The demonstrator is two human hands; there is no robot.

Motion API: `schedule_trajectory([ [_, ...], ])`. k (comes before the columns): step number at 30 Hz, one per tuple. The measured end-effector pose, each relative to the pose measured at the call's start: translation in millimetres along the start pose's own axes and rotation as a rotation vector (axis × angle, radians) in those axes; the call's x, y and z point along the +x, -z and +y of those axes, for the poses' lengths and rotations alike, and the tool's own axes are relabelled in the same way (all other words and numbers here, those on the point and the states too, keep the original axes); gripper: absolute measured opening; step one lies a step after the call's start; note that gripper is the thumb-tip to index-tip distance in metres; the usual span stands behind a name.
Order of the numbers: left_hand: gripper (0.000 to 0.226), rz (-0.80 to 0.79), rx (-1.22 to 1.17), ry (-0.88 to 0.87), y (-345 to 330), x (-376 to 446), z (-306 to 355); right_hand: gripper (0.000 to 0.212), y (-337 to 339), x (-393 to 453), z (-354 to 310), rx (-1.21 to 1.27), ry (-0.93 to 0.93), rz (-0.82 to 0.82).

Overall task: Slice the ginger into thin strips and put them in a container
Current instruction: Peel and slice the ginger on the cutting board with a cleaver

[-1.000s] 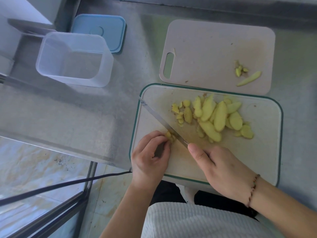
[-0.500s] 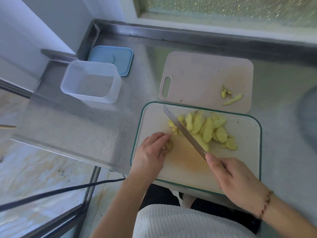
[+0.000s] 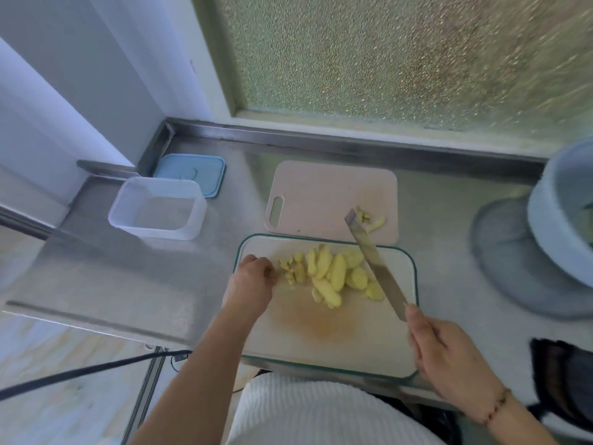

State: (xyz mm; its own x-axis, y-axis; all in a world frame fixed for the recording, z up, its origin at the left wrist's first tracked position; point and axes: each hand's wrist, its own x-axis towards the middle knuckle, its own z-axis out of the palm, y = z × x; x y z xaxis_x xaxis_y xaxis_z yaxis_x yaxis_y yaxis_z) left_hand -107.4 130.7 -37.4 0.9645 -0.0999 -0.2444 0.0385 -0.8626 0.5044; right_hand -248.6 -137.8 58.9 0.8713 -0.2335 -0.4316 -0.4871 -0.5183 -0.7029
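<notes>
Knife (image 3: 375, 264) is gripped by right hand (image 3: 449, 358), blade raised over ginger slices (image 3: 333, 274). Left hand (image 3: 252, 284) fingers (image 3: 268, 268) curled at the pile's edge, possibly pinching a piece; blurred.

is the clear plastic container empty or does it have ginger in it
Empty. The clear container shows only its bare bottom; its blue lid lies off behind it.

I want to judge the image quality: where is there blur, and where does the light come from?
Head view: motion blur smears the frosted window and the pale bowl at the right edge; daylight enters through that window; the ginger slices remain fairly sharp.
</notes>
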Motion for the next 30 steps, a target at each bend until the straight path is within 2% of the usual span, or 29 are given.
schedule_trajectory([
  [3,0.028,-0.032,0.017,0.033,17,26,6,0.067,10,-9,5,0.017,-0.05,0.089],
  [5,0.039,-0.073,0.105,0.087,27,32,14,0.07,14,-14,10,0.033,-0.091,0.13],
  [6,0.041,-0.044,0.156,0.081,31,31,24,0.07,14,-17,12,0.05,-0.12,0.149],
  [7,0.04,0.005,0.171,0.025,32,28,39,0.071,14,-20,14,0.076,-0.152,0.166],
  [9,0.037,0.059,0.089,-0.248,20,18,81,0.074,11,-24,16,0.136,-0.218,0.202],
  [10,0.036,0.013,0.091,-0.421,8,13,105,0.072,10,-25,14,0.168,-0.245,0.208],
  [12,0.036,-0.154,0.277,-0.695,-21,6,144,0.064,8,-28,9,0.205,-0.258,0.216],
  [15,0.036,-0.304,0.644,-0.864,-51,6,162,0.065,7,-31,8,0.199,-0.223,0.248],
  [17,0.037,-0.344,0.764,-0.94,-59,7,159,0.066,8,-32,9,0.199,-0.227,0.253],
  [20,0.037,-0.37,0.821,-1.007,-60,12,156,0.065,4,-32,11,0.183,-0.22,0.252],
  [24,0.029,-0.421,0.777,-1.057,-54,14,156,0.064,-3,-32,10,0.194,-0.216,0.275],
  [30,0.03,-0.503,0.704,-1.06,-52,18,151,0.065,-1,-32,1,0.165,-0.238,0.301],
])
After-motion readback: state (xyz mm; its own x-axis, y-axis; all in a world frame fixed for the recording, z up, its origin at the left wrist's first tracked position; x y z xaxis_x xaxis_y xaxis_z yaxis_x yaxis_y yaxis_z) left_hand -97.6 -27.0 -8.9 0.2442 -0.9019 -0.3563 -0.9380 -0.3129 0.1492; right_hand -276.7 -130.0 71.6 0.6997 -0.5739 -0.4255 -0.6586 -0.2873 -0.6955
